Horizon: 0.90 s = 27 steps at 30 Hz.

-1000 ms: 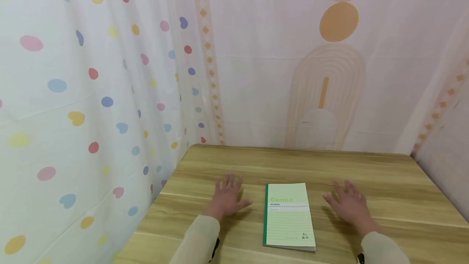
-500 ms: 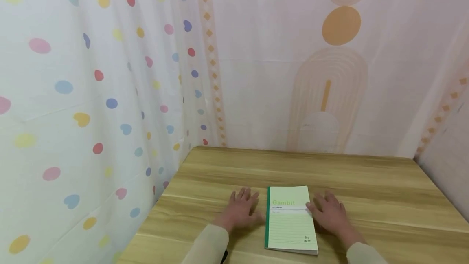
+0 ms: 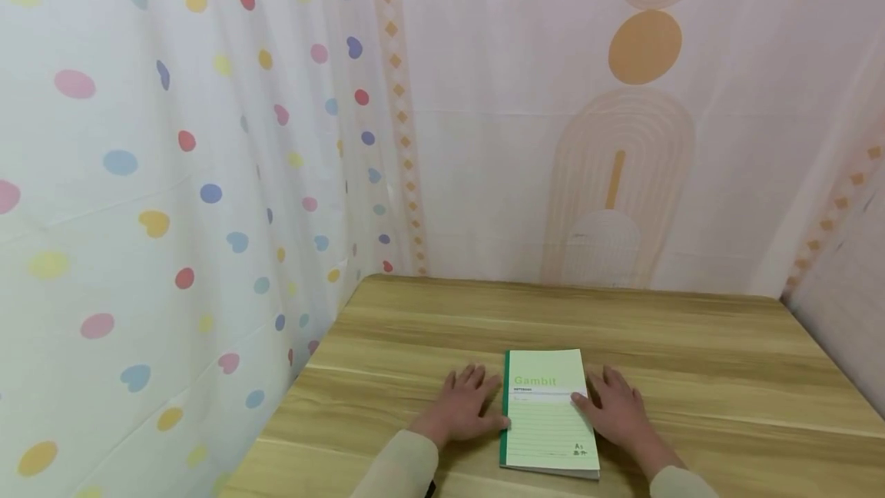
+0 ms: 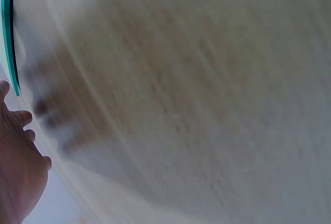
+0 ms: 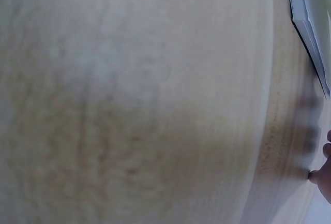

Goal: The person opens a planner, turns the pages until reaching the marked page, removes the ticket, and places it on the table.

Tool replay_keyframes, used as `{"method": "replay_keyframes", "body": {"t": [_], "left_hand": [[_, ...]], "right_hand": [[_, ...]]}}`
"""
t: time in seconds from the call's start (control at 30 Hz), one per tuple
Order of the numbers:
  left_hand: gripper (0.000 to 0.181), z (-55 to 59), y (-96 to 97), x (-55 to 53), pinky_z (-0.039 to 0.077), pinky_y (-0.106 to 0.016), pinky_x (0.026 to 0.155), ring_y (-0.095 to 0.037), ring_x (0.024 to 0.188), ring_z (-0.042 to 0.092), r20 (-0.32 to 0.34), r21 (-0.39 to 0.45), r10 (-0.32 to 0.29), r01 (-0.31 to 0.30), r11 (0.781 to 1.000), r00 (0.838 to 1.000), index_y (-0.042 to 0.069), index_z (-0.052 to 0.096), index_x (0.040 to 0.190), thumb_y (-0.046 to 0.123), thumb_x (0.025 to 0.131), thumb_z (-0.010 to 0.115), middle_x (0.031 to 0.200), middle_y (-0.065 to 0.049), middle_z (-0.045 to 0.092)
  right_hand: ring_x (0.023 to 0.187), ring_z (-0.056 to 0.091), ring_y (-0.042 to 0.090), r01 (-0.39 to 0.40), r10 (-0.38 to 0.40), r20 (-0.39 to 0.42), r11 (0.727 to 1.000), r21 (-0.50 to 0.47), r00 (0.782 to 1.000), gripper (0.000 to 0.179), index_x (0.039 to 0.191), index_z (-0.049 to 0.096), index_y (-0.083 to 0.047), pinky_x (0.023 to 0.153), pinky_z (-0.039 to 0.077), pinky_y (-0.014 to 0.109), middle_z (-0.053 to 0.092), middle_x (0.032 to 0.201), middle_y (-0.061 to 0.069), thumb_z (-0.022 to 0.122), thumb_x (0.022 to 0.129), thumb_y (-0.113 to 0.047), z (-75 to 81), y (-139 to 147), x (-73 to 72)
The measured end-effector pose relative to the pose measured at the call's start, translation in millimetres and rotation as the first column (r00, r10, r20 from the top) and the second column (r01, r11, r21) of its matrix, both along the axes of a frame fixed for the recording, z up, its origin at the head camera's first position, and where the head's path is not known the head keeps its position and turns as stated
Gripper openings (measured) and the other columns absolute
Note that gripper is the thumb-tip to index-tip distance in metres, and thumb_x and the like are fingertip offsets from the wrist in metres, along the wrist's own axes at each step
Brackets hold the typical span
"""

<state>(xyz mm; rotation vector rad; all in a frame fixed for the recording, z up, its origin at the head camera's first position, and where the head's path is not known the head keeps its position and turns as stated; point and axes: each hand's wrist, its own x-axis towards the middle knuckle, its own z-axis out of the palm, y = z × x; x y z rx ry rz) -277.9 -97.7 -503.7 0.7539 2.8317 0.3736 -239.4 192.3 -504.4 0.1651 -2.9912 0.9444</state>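
A pale green notebook [image 3: 546, 425] with a dark green spine and the word Gambit on its cover lies closed on the wooden table [image 3: 553, 313]. To its left, my left hand [image 3: 463, 410] has fingers spread toward the table, and its thumb tip reaches the spine. On the other side, my right hand [image 3: 618, 410] lays its thumb over the cover's right edge, its fingers extended beside the notebook. The left wrist view catches the left hand [image 4: 23, 167] near the green spine [image 4: 8, 32]. In the right wrist view the white page edges [image 5: 307, 32] show above the fingertips [image 5: 313, 176].
A polka-dot curtain [image 3: 228, 137] hangs along the left side of the table. Behind the far edge is a pale curtain [image 3: 484, 137] with arch and circle patterns. A light wall surface [image 3: 864, 290] borders the right side.
Both hands have moved inward from either side to the notebook. The left thumb now meets the spine and the right thumb overlaps the cover. The notebook lies as before.
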Motion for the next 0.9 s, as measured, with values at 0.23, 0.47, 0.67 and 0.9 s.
{"method": "replay_keyframes", "body": {"t": [0.23,0.47,0.67,0.9], "left_hand": [[0.081,0.4,4.2,3.6,0.014,-0.056,0.117,-0.033,0.150,0.016,-0.001,-0.019,-0.008,0.008,1.000,1.000,0.025,0.037,0.155,0.071,0.090,0.050,0.160,-0.017,0.027],[0.078,-3.7,6.0,1.0,0.016,-0.057,0.117,-0.033,0.150,0.016,-0.011,-0.044,-0.017,0.016,0.999,1.000,0.026,0.037,0.155,0.070,0.092,0.049,0.160,-0.017,0.026],[0.073,-2.5,8.1,-1.5,0.016,-0.056,0.117,-0.033,0.150,0.016,-0.009,-0.052,-0.021,0.021,0.998,1.000,0.025,0.037,0.155,0.065,0.095,0.048,0.161,-0.016,0.026],[0.070,1.2,12.6,-0.1,0.015,-0.056,0.117,-0.031,0.150,0.016,0.022,-0.033,-0.018,0.019,0.999,1.000,0.025,0.039,0.154,0.065,0.097,0.041,0.161,-0.013,0.027]], "right_hand": [[0.141,0.016,0.056,-0.010,0.009,-0.010,1.000,-0.016,1.000,0.068,0.144,0.044,0.009,0.107,0.009,0.075,0.024,0.150,0.041,0.051,0.101,-0.044,-6.6,1,-0.2],[0.141,0.019,0.055,-0.019,0.017,-0.051,0.999,-0.042,0.999,0.061,0.142,0.047,0.007,0.107,0.010,0.075,0.027,0.150,0.040,0.055,0.101,-0.037,-6.6,1,0.2],[0.135,0.031,0.056,-0.015,0.008,-0.145,0.999,-0.050,0.989,0.057,0.140,0.048,0.008,0.107,0.024,0.069,0.034,0.146,0.039,0.059,0.100,-0.031,-0.8,-3,-4.1],[0.138,0.030,0.052,-0.018,-0.020,-0.165,0.974,-0.224,0.986,0.057,0.143,0.045,0.008,0.110,0.026,0.064,0.035,0.150,0.032,0.055,0.103,-0.031,14.9,-11,-3.9]]}}
